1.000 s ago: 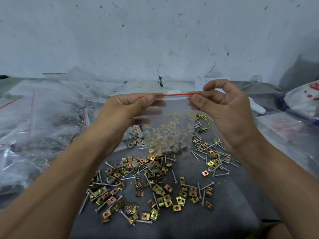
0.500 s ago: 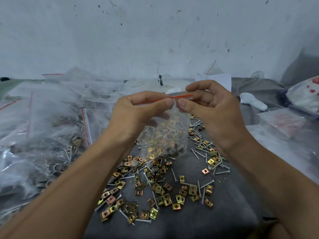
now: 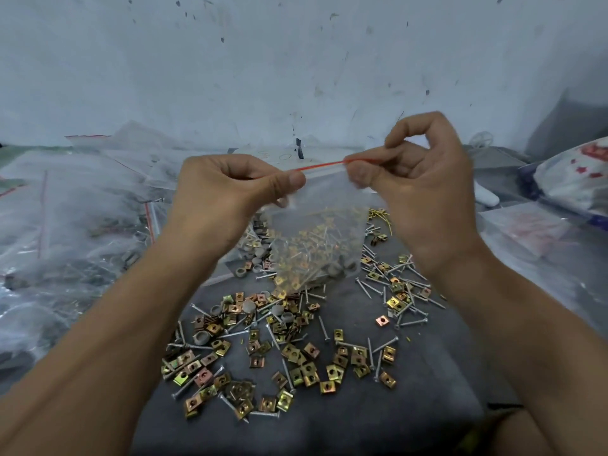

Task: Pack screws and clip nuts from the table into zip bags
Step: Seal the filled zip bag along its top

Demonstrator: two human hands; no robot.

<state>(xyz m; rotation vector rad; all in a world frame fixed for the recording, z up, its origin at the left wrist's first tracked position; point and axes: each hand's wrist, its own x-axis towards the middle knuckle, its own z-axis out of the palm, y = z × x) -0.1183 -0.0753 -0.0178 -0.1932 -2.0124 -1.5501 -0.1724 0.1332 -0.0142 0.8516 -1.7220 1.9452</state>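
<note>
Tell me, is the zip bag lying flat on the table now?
No, both hands hold the zip bag up by its red strip, above the loose screws.

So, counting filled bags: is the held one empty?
No: the zip bag pinched by both hands holds screws and clip nuts in its lower part.

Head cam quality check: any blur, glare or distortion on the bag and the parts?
Head view: flat, soft light with no hard shadows; zip bag is hazy and see-through, its contents smeared; right hand is slightly motion-blurred, left hand sharper; loose clip nuts on the table are crisp; wide-angle bending stretches the forearms at the edges.
</note>
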